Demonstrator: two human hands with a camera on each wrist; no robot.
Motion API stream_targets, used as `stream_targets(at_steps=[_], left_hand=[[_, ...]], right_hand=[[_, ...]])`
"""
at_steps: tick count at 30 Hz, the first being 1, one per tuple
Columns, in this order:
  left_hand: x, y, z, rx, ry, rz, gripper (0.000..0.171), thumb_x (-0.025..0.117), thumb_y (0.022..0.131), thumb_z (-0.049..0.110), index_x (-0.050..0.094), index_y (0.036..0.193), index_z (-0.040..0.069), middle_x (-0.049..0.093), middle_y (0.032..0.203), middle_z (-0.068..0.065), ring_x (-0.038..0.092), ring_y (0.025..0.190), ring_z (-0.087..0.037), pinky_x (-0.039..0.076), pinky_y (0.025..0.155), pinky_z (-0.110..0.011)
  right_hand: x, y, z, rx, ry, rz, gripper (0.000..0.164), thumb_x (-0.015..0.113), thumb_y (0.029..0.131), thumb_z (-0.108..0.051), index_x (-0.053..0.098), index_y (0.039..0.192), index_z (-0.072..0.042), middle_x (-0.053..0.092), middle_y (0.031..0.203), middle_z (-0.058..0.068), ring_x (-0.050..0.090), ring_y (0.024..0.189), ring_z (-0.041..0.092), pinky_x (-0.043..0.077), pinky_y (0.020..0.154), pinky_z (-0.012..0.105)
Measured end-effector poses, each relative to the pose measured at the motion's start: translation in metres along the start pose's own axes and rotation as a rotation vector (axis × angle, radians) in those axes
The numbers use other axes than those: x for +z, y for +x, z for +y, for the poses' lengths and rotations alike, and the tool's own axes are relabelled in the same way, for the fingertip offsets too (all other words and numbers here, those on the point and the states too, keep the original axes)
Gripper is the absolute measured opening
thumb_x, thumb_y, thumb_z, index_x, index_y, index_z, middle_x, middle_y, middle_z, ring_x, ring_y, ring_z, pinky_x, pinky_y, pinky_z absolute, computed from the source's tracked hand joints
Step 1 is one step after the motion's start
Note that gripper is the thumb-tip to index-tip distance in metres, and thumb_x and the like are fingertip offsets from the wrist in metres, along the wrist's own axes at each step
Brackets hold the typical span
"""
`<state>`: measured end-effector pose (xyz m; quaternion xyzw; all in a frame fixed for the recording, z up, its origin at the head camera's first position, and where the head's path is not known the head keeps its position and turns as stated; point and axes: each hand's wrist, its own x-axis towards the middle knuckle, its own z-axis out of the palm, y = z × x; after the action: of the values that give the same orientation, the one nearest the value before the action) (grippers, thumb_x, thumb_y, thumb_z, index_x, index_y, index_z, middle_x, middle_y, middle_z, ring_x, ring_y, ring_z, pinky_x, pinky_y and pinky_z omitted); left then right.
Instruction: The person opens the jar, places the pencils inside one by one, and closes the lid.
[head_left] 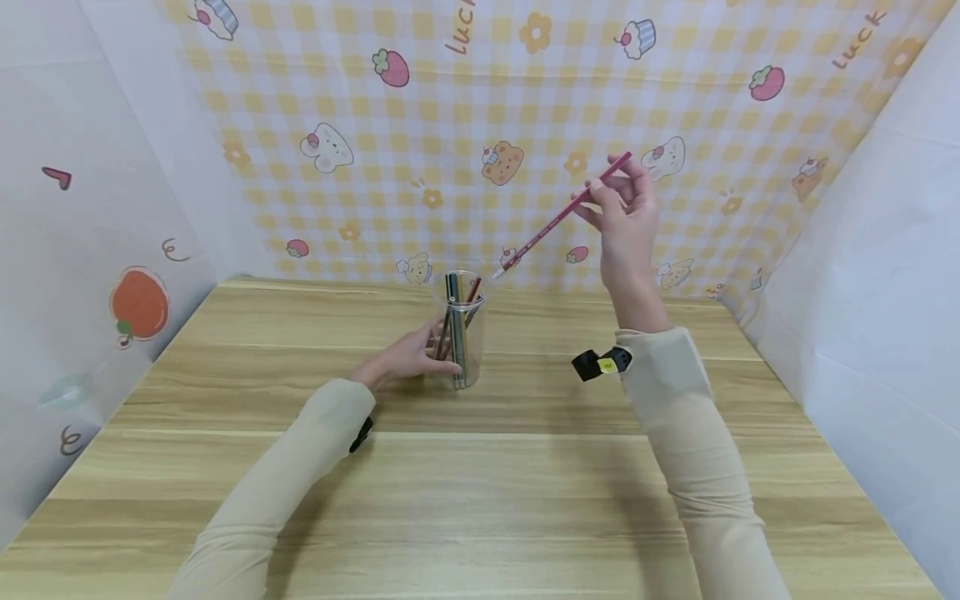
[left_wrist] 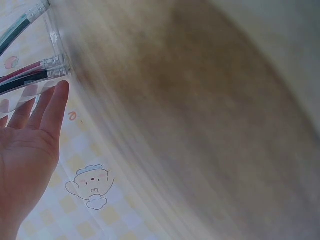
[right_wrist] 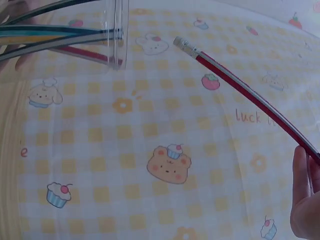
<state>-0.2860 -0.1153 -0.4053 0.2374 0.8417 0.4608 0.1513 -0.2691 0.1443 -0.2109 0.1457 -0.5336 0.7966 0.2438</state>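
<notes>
My left hand (head_left: 408,354) grips a clear cup (head_left: 476,354) from its left side, thumb in front and fingers behind. The cup stands upright on the table and holds several pencils (head_left: 459,333), dark, yellowish and red. Up to the right, my right hand (head_left: 632,225) pinches a red pencil (head_left: 555,220) near its upper end. That pencil slants down to the left, and its white eraser end (right_wrist: 187,47) hangs just above and right of the cup's rim (right_wrist: 120,30), apart from it. Only part of the left hand (left_wrist: 30,150) shows in the left wrist view.
Beneath the cup lies a wood-grain table (head_left: 480,500). A yellow checked cloth (head_left: 450,167) with cartoon prints hangs behind it. White cloth walls (head_left: 862,275) stand at both sides. Each wrist bears a small black camera (head_left: 600,364).
</notes>
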Motion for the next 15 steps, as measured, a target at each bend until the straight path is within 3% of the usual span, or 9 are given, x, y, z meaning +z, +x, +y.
stream_targets(at_steps=[6, 15], left_hand=[[0.0, 0.0, 0.0, 0.007, -0.011, -0.005, 0.099, 0.074, 0.069, 0.034, 0.01, 0.142, 0.016, 0.041, 0.129, -0.016, 0.037, 0.118, -0.028, 0.026, 0.099, -0.044], [-0.001, 0.0, 0.001, 0.0, -0.005, -0.002, 0.099, 0.074, 0.069, 0.035, 0.01, 0.142, 0.015, 0.042, 0.128, -0.016, 0.038, 0.118, -0.028, 0.026, 0.099, -0.043]], right_hand=[[0.012, -0.004, 0.005, -0.017, -0.027, -0.041, 0.049, 0.054, 0.083, 0.006, 0.04, 0.126, -0.015, 0.046, 0.081, 0.007, 0.057, 0.08, 0.022, 0.05, 0.073, 0.034], [0.026, -0.009, 0.023, -0.051, -0.099, -0.117, 0.048, 0.054, 0.083, 0.006, 0.041, 0.125, -0.014, 0.048, 0.085, 0.009, 0.057, 0.071, 0.02, 0.051, 0.07, 0.035]])
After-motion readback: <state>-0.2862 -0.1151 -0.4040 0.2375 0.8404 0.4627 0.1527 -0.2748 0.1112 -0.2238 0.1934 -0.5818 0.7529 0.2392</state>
